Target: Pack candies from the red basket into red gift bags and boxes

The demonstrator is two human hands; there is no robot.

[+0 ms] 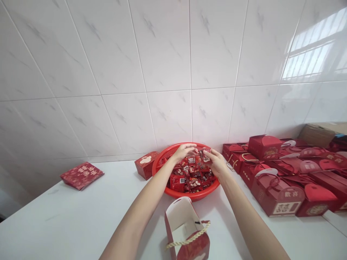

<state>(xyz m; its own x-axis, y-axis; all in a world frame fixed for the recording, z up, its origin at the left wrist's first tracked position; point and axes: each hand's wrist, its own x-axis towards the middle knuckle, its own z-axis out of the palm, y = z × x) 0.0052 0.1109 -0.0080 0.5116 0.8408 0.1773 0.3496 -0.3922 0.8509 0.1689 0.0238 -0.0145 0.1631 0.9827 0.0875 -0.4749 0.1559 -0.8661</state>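
A red plastic basket (199,196) holds many small red wrapped packets (194,183). My left hand (185,151) is over the left part of the basket, its fingers stretched out above the packets. At the basket's right side, my right hand (217,162) has its fingers closed on a shiny red packet (205,156), partly hidden by the fingers. In front of the basket, between my forearms, a red gift box (169,225) stands with its top open. A twisted cream rope handle (191,238) crosses it, and its pale inside shows no packets.
A flat folded red carton (82,175) lies on the white table (54,220) at the left. Another red box (145,165) touches the basket's left side. Many closed red gift boxes (278,195) crowd the right, with a brown cardboard box (317,137) behind. The tiled wall (168,115) rises behind.
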